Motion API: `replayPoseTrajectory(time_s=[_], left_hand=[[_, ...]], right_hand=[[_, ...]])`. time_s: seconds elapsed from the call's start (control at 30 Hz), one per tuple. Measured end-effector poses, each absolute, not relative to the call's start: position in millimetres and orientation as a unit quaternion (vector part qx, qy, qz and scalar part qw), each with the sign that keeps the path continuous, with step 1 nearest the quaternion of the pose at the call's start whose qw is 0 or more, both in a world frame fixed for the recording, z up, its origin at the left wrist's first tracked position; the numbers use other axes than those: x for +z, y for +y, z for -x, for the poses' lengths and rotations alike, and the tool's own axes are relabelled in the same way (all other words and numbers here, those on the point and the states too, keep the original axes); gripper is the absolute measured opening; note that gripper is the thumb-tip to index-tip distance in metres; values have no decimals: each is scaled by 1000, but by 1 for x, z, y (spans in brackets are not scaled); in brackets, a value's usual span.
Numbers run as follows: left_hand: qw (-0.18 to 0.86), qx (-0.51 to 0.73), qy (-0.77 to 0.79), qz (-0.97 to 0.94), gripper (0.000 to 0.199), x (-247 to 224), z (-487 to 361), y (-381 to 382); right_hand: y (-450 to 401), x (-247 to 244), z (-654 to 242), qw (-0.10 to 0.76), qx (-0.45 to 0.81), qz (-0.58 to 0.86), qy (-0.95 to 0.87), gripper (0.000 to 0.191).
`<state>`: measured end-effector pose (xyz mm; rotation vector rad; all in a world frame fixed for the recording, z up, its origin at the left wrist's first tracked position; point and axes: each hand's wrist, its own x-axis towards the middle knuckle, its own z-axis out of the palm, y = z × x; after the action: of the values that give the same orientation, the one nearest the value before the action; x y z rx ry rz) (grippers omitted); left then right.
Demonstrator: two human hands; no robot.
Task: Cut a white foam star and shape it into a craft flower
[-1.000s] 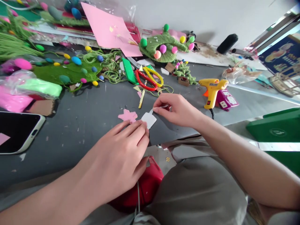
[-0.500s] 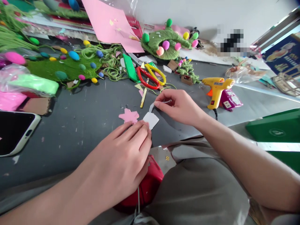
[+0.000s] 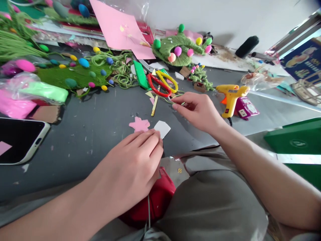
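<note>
My left hand [image 3: 135,160] is closed at the edge of the grey table, fingertips pressed together on a small white paper piece [image 3: 163,129]; its thumb is hidden below. A pink paper flower [image 3: 139,124] lies just beyond those fingers. My right hand [image 3: 198,108] is held in a pinch above the table, away from the white piece. A thin whitish strip [image 3: 169,98] shows at its fingertips, small and hard to make out. Close by lie scissors with a red handle loop [image 3: 158,86] and a yellow one, and a pencil [image 3: 154,105].
A yellow glue gun [image 3: 232,97] stands right of my right hand, near a purple packet [image 3: 247,107]. Leftward are a phone [image 3: 22,140] and bagged clay [image 3: 43,91]. Green yarn pieces with coloured balls [image 3: 175,47] and pink paper [image 3: 120,26] lie at the back.
My right hand has moved away from the white paper piece, and the strip that stood up from it is off. My left hand has stayed on the piece.
</note>
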<state>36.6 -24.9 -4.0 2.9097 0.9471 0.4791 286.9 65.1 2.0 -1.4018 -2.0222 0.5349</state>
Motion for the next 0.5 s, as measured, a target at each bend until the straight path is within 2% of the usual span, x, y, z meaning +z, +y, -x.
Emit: replayPoseTrajectory(time_s=[0.17, 0.33, 0.5], left_hand=[[13, 154, 301, -941, 39, -4, -35, -25], [3, 139, 305, -942, 40, -2, -36, -26], [-9, 117, 317, -941, 50, -1, -40, -26]], right_hand=[[64, 1, -288, 280, 182, 525, -783, 26], [68, -3, -294, 313, 171, 556, -751, 31], [68, -4, -300, 353, 192, 574, -714, 35]])
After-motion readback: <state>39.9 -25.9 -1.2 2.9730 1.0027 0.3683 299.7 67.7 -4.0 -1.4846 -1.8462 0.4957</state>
